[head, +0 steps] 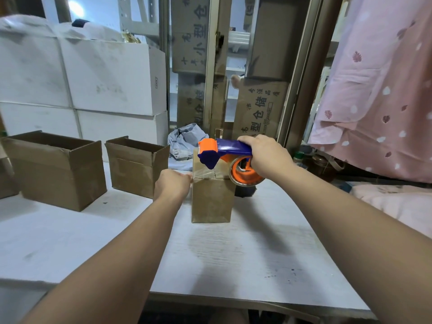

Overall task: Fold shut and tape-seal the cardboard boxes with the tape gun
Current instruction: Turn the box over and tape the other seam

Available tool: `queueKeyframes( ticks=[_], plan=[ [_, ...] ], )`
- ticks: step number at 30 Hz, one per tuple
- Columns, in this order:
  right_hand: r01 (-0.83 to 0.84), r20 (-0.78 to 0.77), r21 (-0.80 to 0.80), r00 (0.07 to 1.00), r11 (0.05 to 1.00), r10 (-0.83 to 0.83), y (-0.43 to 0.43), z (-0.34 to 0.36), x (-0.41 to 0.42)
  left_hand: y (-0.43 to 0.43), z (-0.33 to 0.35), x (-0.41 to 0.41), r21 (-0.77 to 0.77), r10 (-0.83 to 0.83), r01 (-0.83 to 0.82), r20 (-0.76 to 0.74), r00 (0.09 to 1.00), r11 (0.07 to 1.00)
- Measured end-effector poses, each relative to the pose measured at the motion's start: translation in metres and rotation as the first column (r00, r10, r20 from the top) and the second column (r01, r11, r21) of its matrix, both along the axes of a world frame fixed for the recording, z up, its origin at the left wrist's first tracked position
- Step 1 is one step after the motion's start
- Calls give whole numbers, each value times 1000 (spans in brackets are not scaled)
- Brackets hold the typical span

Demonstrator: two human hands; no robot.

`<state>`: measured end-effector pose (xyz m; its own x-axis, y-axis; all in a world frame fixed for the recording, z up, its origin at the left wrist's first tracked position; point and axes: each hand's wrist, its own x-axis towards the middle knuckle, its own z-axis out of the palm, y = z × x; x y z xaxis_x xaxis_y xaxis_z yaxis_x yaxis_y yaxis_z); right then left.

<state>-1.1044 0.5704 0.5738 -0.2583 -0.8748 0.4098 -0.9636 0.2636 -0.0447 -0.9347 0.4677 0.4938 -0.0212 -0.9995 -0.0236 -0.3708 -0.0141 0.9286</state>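
A person's right hand (266,155) closes its grip around the handle of a blue-and-orange tape gun (224,155), fingers wrapped fully over the top of the handle, holding the tool above the top face of a small closed cardboard box (212,199) near the centre of a white tabletop (233,265). The gun's orange nose points toward 9 o'clock from that grip, and its roll of clear tape (244,173) hangs over the box's right edge, at about 6 o'clock from the hand. A strip of clear tape (204,173) lies across the box's folded flaps, under the gun's head.

The left hand (171,183) sits at 9 o'clock from the box, its fingers curled shut against the upper left corner where the tape reaches the edge; whether they pinch the tape end or only press the cardboard cannot be told. Both bare forearms reach in from 6 o'clock.

Two open brown cardboard boxes stand on the tabletop toward 9 o'clock, well apart from the taped one: the nearer open box (138,164) just beyond the left hand, the larger open box (56,169) farther left. A crumpled grey mailing bag (184,141) lies behind the small box at 12 o'clock. White cartons (93,78) are stacked at 10 o'clock, and pink patterned fabric (378,90) hangs at 2 o'clock.
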Motion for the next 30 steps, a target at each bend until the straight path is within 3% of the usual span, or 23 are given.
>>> queueKeyframes(
  ticks=[6,11,14,17,23,26,28,30],
  plan=[
    [-8,11,-6,1000,1000,8,-3,-2,-2,0,-1,-2,48,23,-21,-47,999,999],
    [4,22,-28,1000,1000,-3,-4,-4,-1,2,-3,-5,151,47,-10,-242,969,989],
    [2,29,-31,1000,1000,-1,-5,-4,-1,13,-1,-8,287,99,26,-412,906,958],
    [2,31,-28,1000,1000,-1,-5,-4,0,30,7,-10,444,157,163,-600,785,881],
    [11,25,-30,1000,999,-10,-4,-5,-1,38,0,-11,468,193,146,-600,777,871],
    [12,21,-19,1000,1000,-12,-3,-5,-1,37,-10,-9,330,143,42,-516,845,943],
    [5,15,-24,1000,1000,-5,-4,-5,-1,36,-15,-6,25,84,-80,-360,929,996],
    [3,15,-24,1000,1000,-3,-5,-5,0,43,-13,-7,-217,-15,-38,-237,971,975]
  ],
)
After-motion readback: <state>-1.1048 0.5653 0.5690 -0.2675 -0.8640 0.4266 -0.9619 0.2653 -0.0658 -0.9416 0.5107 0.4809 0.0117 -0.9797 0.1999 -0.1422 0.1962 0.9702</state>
